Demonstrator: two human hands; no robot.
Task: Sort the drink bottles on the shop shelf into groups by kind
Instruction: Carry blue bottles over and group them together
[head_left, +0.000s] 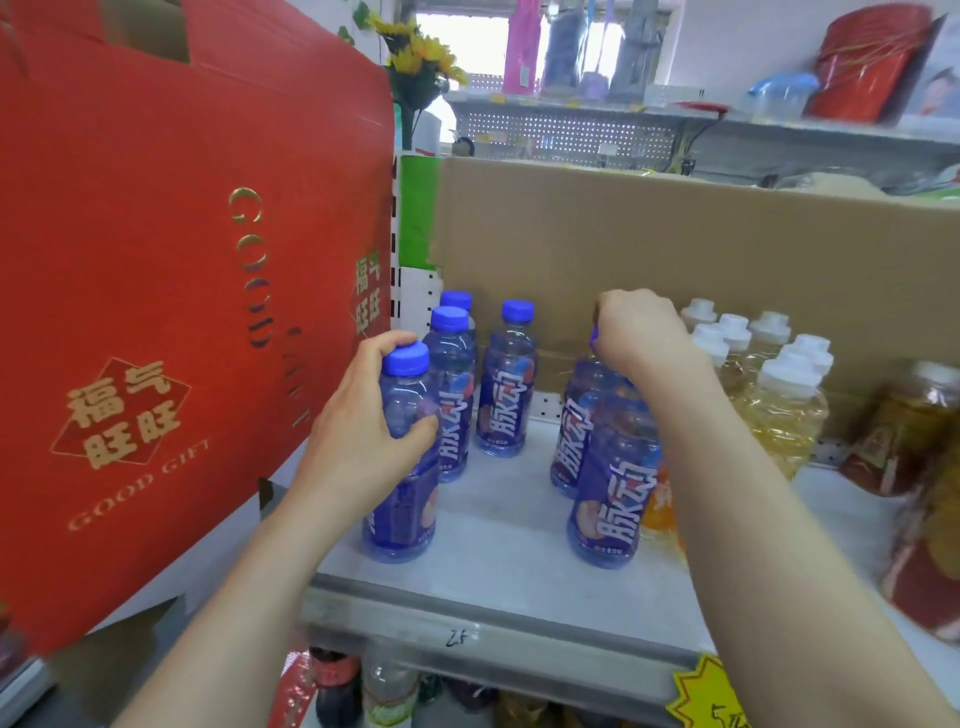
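Your two bare forearms rise from the bottom of the view to the grey shelf (498, 561), whose front rail carries a yellow star-shaped price tag (698, 693) below your right elbow. Your left hand (358, 436) is wrapped round the shoulder of a front blue bottle (400, 514), thumb across the near side and fingers curled behind the neck just under its blue cap. The bottle is upright with its base down at the shelf. Just beyond that hand three more blue bottles (506, 389) of the same kind stand close together, and to its left is a big red gift box (182, 286), near your knuckles. Your right hand (644, 332) is closed, fingers down, over the cap of what seems to be the rear blue bottle (574, 447); only a sliver of the cap shows at your fingertips. Below your right wrist a nearer blue bottle (613, 504) stands just in front of it, its top hidden by your arm, with an orange bottle (657, 512) just beside it on the right. To the right of your right hand are clustered yellow bottles (784, 415) with white caps. Behind both hands stands a brown cardboard sheet (675, 244).
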